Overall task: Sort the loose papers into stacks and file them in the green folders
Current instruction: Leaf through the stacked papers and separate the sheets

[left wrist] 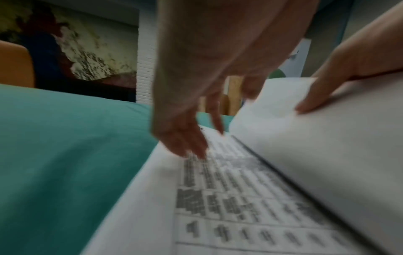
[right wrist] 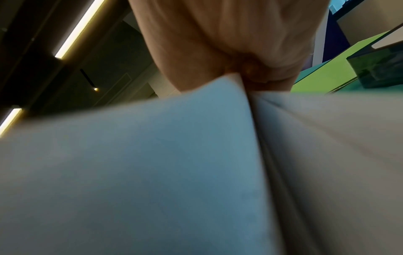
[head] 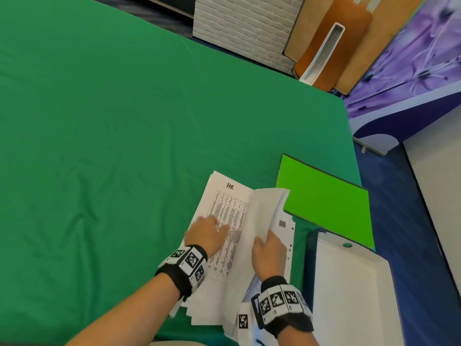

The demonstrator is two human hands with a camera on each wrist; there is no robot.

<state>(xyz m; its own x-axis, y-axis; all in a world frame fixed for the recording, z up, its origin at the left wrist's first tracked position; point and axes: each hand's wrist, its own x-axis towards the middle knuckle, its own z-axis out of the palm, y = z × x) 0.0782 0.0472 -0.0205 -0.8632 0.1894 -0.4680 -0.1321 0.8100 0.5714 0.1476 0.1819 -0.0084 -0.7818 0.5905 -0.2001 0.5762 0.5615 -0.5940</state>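
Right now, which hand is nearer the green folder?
Right. The right hand grips lifted sheets whose far edge overlaps the green folder. The left hand rests on the table sheet, farther left.

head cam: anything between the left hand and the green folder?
Yes. In the head view the lifted bundle of sheets, gripped by the right hand, stands between the left hand and the green folder, its far corner overlapping the folder's near edge.
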